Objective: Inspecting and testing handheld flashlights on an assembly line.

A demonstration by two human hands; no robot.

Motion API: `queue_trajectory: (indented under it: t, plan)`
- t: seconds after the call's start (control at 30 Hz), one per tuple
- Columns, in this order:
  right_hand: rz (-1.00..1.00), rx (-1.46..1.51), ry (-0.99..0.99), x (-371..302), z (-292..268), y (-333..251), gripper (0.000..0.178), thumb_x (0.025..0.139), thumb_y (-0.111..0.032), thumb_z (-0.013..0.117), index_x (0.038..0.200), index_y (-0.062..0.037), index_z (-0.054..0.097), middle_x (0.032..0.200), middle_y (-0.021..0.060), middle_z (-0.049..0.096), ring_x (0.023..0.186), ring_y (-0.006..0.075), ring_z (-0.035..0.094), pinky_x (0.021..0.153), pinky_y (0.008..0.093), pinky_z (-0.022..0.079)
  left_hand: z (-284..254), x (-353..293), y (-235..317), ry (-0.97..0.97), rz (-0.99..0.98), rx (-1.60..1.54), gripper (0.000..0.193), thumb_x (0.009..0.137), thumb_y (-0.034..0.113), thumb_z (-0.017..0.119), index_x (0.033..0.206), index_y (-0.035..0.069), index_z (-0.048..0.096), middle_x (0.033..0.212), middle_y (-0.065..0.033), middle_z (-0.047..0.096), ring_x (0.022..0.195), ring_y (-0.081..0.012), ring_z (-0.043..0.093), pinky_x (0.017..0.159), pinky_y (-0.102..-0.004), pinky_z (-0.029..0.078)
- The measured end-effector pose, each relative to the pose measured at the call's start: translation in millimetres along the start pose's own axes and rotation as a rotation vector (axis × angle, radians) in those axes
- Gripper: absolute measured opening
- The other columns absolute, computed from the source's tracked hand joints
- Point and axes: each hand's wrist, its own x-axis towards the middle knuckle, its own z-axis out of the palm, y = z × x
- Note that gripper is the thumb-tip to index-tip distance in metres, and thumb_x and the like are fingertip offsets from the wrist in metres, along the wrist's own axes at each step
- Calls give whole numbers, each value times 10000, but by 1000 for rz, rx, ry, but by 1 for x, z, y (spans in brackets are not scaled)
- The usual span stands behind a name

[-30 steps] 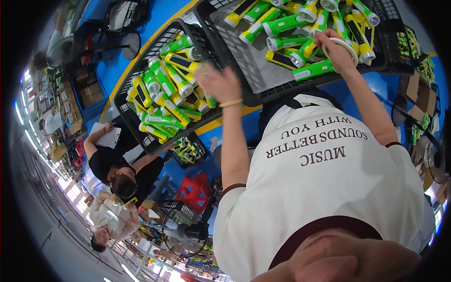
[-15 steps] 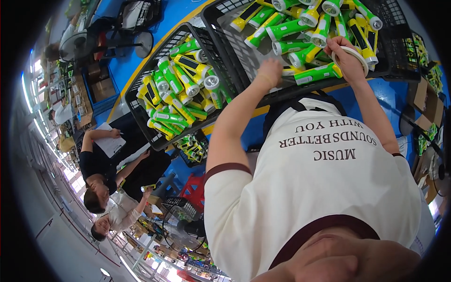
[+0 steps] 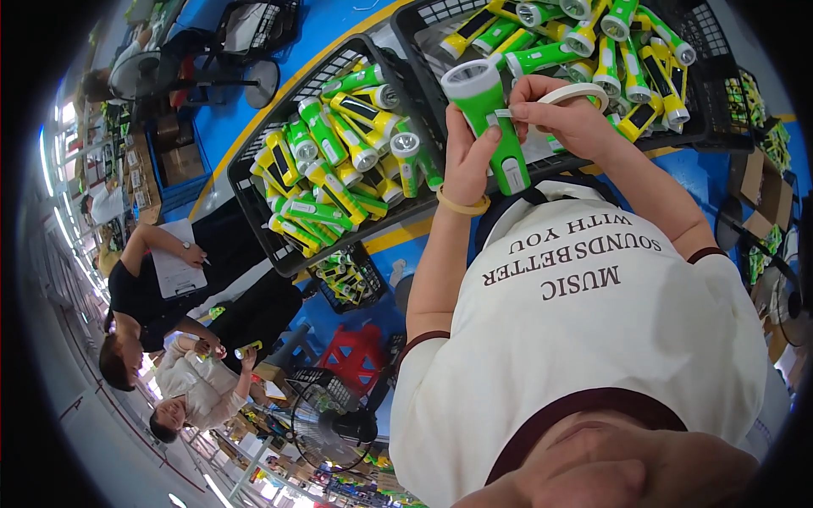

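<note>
In front of me, two black crates stand side by side. The left crate (image 3: 261,235) carries piled green and yellow flashlights (image 3: 322,134); the right crate (image 3: 716,102) carries more, above a grey sheet (image 3: 537,150).

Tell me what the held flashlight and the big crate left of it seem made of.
Flashlight: probably glossy plastic, as its smooth green body catches light. Crate: likely dull black plastic, judging by its moulded-looking lattice walls, though the look isn't conclusive.

White T-shirt (image 3: 576,339), maroon collar (image 3: 590,400), yellowish wristband (image 3: 462,208)
</note>
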Motion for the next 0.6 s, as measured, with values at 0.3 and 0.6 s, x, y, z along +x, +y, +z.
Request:
queue_trajectory:
  t: [0.3,0.6]
  plan:
    - [-33,-350,43,18,35,1,162,794,-169,635,782,-30,553,727,-4,534,682,53,474,598,209,391,-14,-14,12,140,92,111,848,791,674,339,1328,53,129,1111,-130,475,856,-190,564,695,-304,506]
    - [-255,-774,197,30,51,15,231,763,-198,654,725,-12,522,693,43,500,586,107,489,503,252,396,-26,-19,0,299,201,269,378,935,215,391,1216,-25,315,988,-105,511,743,-139,557,597,-252,489]
